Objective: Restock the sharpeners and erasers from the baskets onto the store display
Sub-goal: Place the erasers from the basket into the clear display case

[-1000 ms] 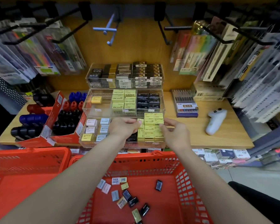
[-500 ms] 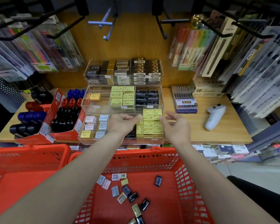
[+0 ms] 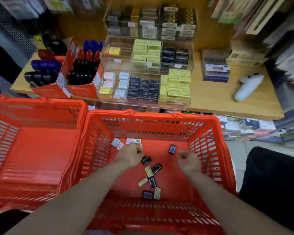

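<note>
Both my hands are down inside the right red basket [image 3: 159, 114]. My left hand [image 3: 130, 156] has its fingers curled over a yellow eraser [image 3: 141, 146] near the basket's far wall. To its right, my right hand [image 3: 188, 161] hovers above the floor of the basket with loosely curled fingers and nothing in it. Several loose erasers lie between the hands, among them a black eraser [image 3: 172, 149] and a gold eraser [image 3: 148, 171]. The clear tiered display [image 3: 144, 104] with rows of erasers stands on the shelf just beyond the basket.
An empty red basket [image 3: 41, 103] sits to the left. Red cardboard boxes of sharpeners [image 3: 82, 72] stand left of the display. A white handheld device [image 3: 248, 87] lies on the wooden shelf [image 3: 219, 99]. A black object [image 3: 270, 184] is at the right.
Both hands have dropped from the display's front tier down into the right basket. The view has tilted downward, and the left hand now closes over an eraser.
</note>
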